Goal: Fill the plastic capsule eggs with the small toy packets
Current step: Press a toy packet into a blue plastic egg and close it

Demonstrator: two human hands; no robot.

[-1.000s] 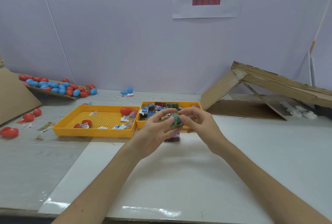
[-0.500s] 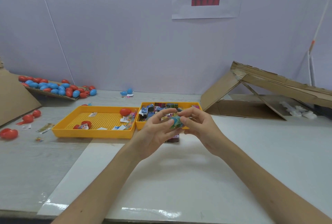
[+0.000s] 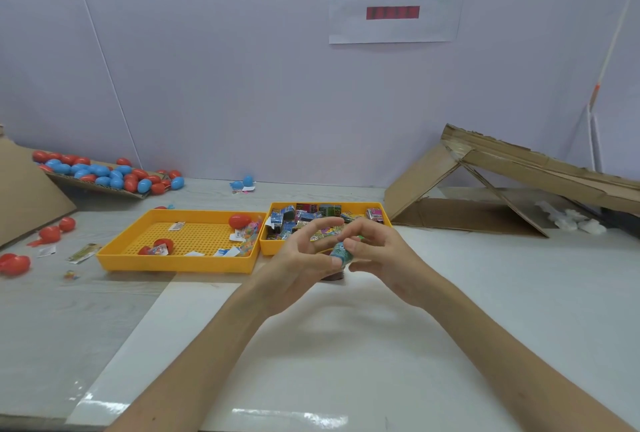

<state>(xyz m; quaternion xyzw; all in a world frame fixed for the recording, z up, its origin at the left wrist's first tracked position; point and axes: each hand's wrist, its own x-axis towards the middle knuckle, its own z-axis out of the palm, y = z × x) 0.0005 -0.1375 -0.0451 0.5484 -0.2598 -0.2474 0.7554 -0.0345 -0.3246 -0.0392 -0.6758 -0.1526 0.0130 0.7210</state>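
My left hand (image 3: 300,260) and my right hand (image 3: 379,251) meet above the table just in front of the small yellow tray (image 3: 265,244). Together they pinch a small teal toy packet (image 3: 341,253) between their fingertips. That small tray holds several colourful toy packets (image 3: 304,216). The larger yellow tray (image 3: 173,263) to its left holds a red capsule egg (image 3: 239,221), an opened red egg with a packet (image 3: 160,247) and loose paper scraps. A dark object under my hands is mostly hidden.
Several red and blue eggs (image 3: 104,173) lie on a cardboard sheet at the far left. Loose red eggs (image 3: 14,263) sit near the left edge. A folded cardboard box (image 3: 502,189) stands at the right. A white mat (image 3: 346,345) covers the table before me.
Both hands have stayed in place in front of the small tray. The fingers have shifted slightly on the packet, which now sits a little lower between the fingertips.
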